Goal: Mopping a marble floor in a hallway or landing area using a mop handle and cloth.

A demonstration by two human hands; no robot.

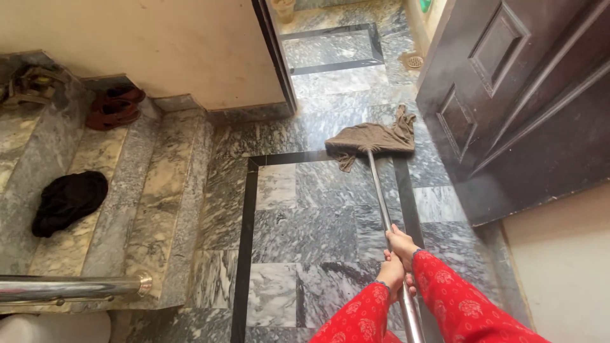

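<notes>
The long shiny metal mop pole point(387, 209) lies slanted over the grey marble floor point(305, 235), its brown wet-looking cloth point(375, 140) spread near the dark wooden door point(521, 108). My right hand point(403, 244) and left hand point(391, 273) are both closed around the pole's near end. I judge the pole stiff and light, the cloth soft and heavy.

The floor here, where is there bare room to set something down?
Bare marble lies inside the dark border strip, left of the mop handle, and through the doorway. The steps are fuller: a black cloth and sandals. The brown rag covers the floor by the door.
</notes>
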